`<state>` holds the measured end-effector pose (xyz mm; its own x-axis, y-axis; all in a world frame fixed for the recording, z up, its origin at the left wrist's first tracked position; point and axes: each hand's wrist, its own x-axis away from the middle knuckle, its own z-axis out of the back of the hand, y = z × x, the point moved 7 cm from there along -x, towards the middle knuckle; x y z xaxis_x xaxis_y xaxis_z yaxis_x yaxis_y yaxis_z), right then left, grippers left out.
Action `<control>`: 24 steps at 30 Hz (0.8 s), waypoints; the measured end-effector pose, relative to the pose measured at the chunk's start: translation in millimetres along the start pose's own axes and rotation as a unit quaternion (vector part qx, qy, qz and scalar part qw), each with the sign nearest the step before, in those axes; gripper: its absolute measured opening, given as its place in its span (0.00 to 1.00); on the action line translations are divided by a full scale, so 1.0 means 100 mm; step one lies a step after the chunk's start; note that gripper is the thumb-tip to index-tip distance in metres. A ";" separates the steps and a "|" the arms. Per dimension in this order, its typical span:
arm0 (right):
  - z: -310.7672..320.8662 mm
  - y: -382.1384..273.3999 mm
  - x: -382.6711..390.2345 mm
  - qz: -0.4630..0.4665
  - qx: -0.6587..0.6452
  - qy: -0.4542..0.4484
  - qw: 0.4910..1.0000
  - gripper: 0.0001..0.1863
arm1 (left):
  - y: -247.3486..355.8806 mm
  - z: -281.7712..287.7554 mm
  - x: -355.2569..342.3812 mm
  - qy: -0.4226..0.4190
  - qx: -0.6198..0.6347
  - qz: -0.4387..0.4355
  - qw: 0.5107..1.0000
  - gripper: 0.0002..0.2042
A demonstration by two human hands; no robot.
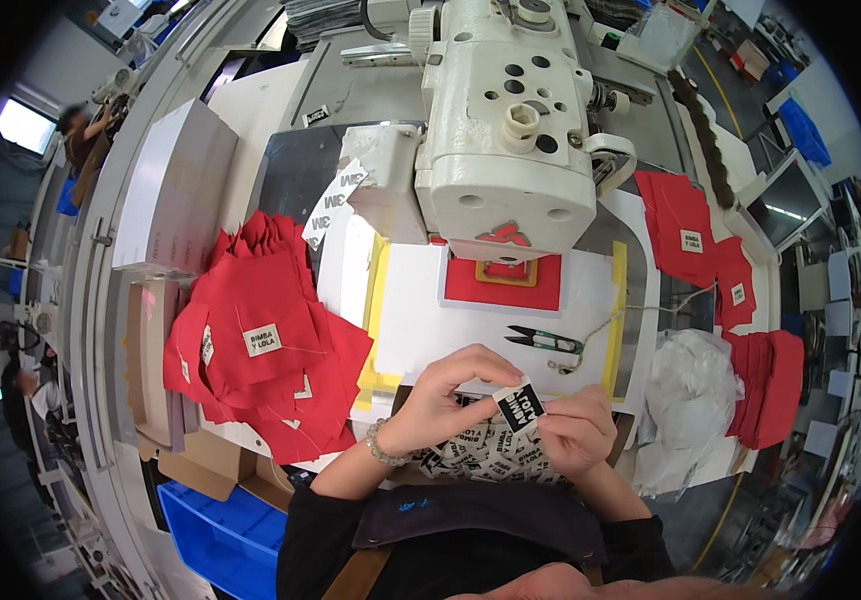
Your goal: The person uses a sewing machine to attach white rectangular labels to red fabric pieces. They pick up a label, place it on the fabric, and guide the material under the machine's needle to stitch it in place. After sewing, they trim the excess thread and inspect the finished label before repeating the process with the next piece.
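Between my two hands is a small black-and-white fabric label (518, 408), pinched at its edges. My left hand (447, 397), with a beaded bracelet at the wrist, grips its left side. On the other side the fingers of my right hand (578, 430) close on it. Below lies a heap of similar labels (490, 452), close to my body. Ahead of my hands, a pair of thread snips (544, 339) with a cord rests on the white work surface (420, 330). Beyond, a red fabric piece (460, 285) lies under the sewing machine head (510, 130).
Left stands a pile of red fabric pieces (265, 290) with labels on them, beside a white box (175, 185). Right are more red pieces (675, 220), a clear plastic bag (690, 390) and a red stack (768, 385). A blue bin (215, 540) sits low at left.
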<state>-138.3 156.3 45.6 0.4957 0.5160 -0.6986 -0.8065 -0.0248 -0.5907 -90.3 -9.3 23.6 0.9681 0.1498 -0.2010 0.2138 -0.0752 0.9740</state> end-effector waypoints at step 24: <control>-0.44 0.42 0.10 -0.483 -0.408 -0.081 0.771 0.09 | -0.18 0.16 0.08 0.084 0.266 0.171 0.945 0.19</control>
<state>-152.9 122.8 -3.5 0.6374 0.7302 0.2458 0.4167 -0.0583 -0.9072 -84.7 -22.4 2.7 0.9675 0.1783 0.1792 -0.0291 -0.6254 0.7798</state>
